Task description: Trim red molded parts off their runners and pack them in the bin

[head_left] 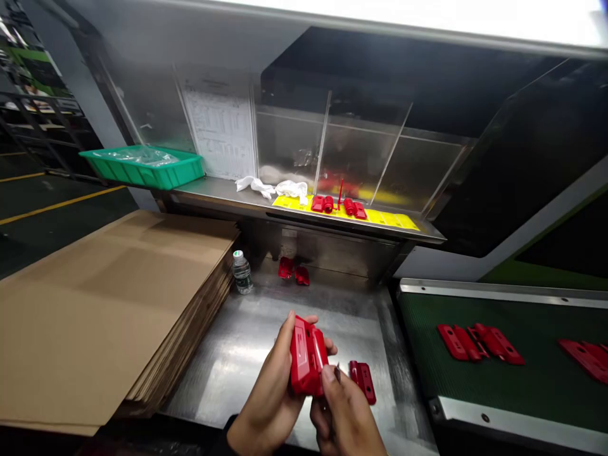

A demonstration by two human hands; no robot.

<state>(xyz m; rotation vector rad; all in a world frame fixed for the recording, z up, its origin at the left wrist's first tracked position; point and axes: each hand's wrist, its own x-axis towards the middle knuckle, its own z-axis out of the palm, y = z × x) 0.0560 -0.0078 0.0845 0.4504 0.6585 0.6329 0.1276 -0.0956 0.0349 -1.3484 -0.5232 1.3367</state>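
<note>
Head view, nearest first: the left hand (268, 396) is closed around a folded red plastic hinge (306, 358), its thumb along one side and its fingertips (327, 346) showing behind the far edge. The right hand (344, 418) is curled at the hinge's lower edge with its thumb (329, 375) pressed against the red plastic, beside a thin dark tip (337, 372) too small to identify. Both hands hold the hinge above a steel worktable (228, 373). The hinge's face has a raised rectangular panel, with no legible marking. Just right of the hands, a separate red hinge leaf (363, 382) lies on the steel. Two more red pieces (286, 268) sit farther back, near a water bottle (242, 272) whose label cannot be read. A tall stack of flat cardboard sheets (104, 316) lies to the left, and a green conveyor belt (522, 373) carrying red hinges (479, 343) runs to the right. Beyond, a steel shelf (223, 193) holds a yellow mat (384, 218) with red hinges (323, 204), white cloths (266, 187) and a green tray (142, 166). Behind it, a posted printed sheet (219, 126) shows rows of text too small to read.
</note>
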